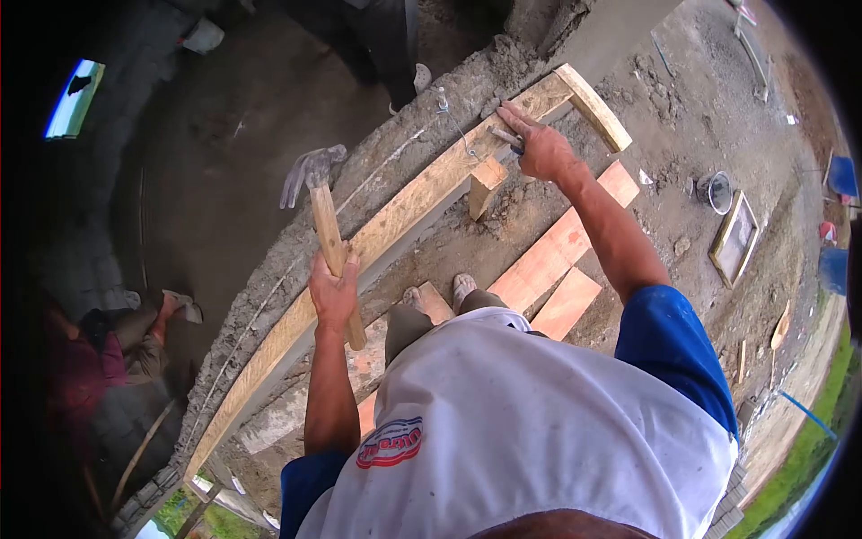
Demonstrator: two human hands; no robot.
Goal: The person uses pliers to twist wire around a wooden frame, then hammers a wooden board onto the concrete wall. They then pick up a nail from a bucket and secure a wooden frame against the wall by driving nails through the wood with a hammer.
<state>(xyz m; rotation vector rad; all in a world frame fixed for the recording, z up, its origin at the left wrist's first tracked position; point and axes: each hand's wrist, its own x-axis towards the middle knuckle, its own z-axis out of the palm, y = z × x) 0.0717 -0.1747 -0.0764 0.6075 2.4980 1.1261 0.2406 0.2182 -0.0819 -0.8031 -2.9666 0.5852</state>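
My left hand [334, 292] grips the wooden handle of a claw hammer [316, 184], raised with its steel head up over the wall top. My right hand [541, 148] rests on a long pale wooden plank [395, 220] that runs along the rough concrete wall edge [269, 278]. Its fingers pinch a small dark metal piece, likely a nail [505, 136], against the plank. A short wooden block [485, 184] hangs under the plank just below that hand. A second curved board [594, 108] meets the plank's far end.
I stand on orange boards [548, 260], my feet [440, 295] close to the wall. Below on the left a person in red [99, 359] crouches in a dark pit. A bucket [718, 191] and a framed sieve [736, 238] lie on the dirt to the right.
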